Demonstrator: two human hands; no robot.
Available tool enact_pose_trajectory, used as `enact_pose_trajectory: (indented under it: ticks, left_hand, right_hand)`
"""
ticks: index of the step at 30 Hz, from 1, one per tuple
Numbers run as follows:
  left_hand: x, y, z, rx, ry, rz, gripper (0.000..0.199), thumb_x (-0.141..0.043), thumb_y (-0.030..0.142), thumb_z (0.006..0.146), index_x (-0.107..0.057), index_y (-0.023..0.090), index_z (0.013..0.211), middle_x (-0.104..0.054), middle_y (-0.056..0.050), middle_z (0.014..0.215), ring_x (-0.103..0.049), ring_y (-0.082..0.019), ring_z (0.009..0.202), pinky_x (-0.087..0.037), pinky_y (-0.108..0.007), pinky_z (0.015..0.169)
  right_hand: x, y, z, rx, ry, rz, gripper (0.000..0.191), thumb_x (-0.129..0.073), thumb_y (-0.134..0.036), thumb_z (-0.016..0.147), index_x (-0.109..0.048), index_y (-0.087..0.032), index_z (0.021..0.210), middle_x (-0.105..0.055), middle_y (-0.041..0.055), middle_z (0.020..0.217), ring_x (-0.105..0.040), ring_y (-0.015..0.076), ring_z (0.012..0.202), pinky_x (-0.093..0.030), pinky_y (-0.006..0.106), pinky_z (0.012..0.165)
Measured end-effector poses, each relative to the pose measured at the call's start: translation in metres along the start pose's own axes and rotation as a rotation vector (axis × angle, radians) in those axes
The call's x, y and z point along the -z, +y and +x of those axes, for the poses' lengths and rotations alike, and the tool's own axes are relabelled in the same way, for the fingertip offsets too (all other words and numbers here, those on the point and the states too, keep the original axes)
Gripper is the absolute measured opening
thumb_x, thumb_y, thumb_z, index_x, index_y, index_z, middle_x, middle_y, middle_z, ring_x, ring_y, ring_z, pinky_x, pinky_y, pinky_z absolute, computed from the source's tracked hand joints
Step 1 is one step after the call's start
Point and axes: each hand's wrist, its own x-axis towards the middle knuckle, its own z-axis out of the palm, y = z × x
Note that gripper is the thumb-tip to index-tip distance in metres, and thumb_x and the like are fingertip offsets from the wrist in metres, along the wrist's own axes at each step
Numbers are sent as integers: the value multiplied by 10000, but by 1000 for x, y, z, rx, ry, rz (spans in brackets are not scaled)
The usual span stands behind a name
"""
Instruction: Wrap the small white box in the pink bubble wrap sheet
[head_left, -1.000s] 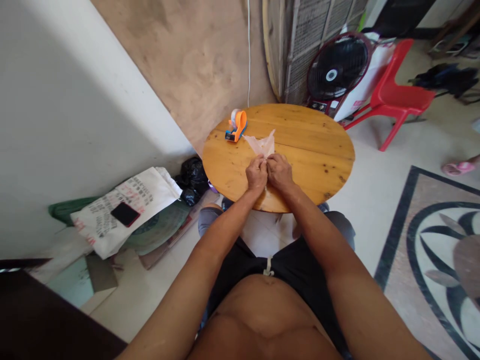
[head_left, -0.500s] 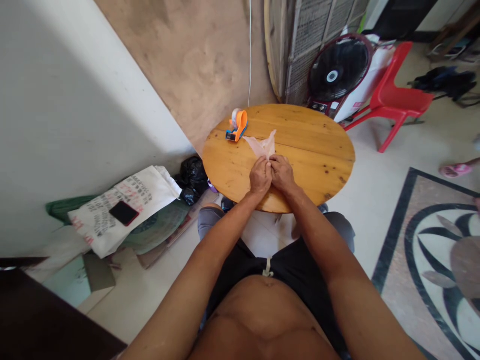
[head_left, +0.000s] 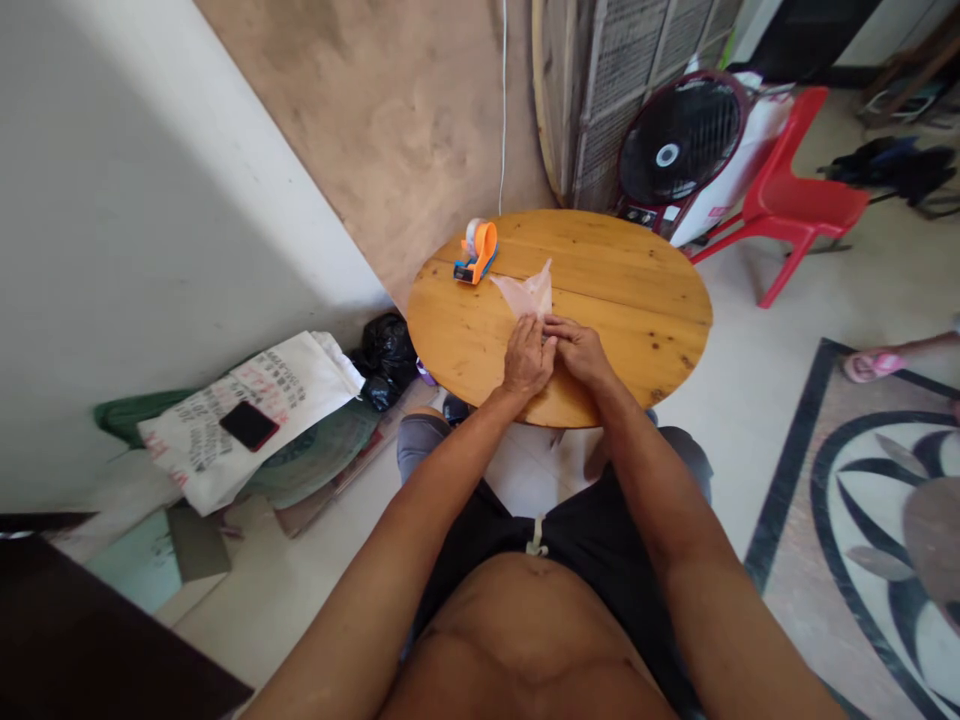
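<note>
A thin, pale pinkish sheet [head_left: 531, 292], translucent like plastic or tissue, lies on the round wooden table [head_left: 637, 290] with two pointed corners sticking up and outward. My left hand [head_left: 529, 354] rests on its near part, fingers stretched flat and pointing away from me. Close beside it, my right hand [head_left: 583, 350] lies with fingers extended leftward over the sheet's near edge, its tips by the left fingers. Both hands cover the sheet's near end. An orange and blue tape dispenser [head_left: 478, 252] with a roll of tape stands beyond the sheet, to the left.
A red plastic chair [head_left: 806, 205] and a round dark fan [head_left: 679, 140] stand beyond the table's right side. On the left, a phone [head_left: 249, 426] lies on a white printed sack [head_left: 202, 440], near black plastic bags [head_left: 386, 345]. Another person's foot in a pink sandal [head_left: 874, 364] is at right.
My fingers have gone from pinching the sheet's near end to lying flatter on it, and both hands have shifted slightly. The other person's foot has moved left.
</note>
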Motion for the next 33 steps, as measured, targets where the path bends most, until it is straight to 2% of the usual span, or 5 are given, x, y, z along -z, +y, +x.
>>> enact_pose_trajectory:
  ticks: [6,16,22,25,33]
  left_hand:
    - [4,-7,3,-29,-39,-8,432,-466,349,993,-580,118,1340,-562,-221,1502,-462,-299,1494,-369,-546,1264]
    - [7,-14,8,-113,-52,-1,354,-539,369,974,-613,136,1230,-620,-203,1416,-530,-296,1423,-414,-508,1232]
    - [12,-6,6,-95,-64,-16,310,-555,297,963,-581,144,1231,-573,-218,1465,-480,-297,1471,-397,-535,1239]
    - [13,-4,6,-85,-71,-30,298,-554,266,949,-576,147,1221,-568,-221,1465,-468,-296,1480,-394,-537,1240]
    - [13,-6,6,-106,-73,-32,289,-529,186,911,-568,165,1196,-583,-189,1451,-492,-284,1456,-415,-522,1232]
  right_hand:
    - [12,-19,-4,-82,-91,66,403,-615,-213,742,-832,-273,1076,-711,32,1364,-619,262,1341,-398,471,1227]
    - [4,-29,-6,-148,5,53,337,-642,-298,763,-805,-226,1050,-767,74,1211,-674,288,1219,-463,502,1166]
    - [26,-4,38,-409,256,67,684,-742,-321,675,-633,-162,1330,-700,131,1158,-686,277,1016,-601,486,894]
    - [35,3,64,-461,163,131,805,-783,-278,637,-549,-187,1402,-686,123,1147,-681,256,981,-603,441,847]
    - [27,1,106,-561,92,169,392,-788,-122,606,-636,-183,962,-657,16,798,-635,163,724,-577,327,679]
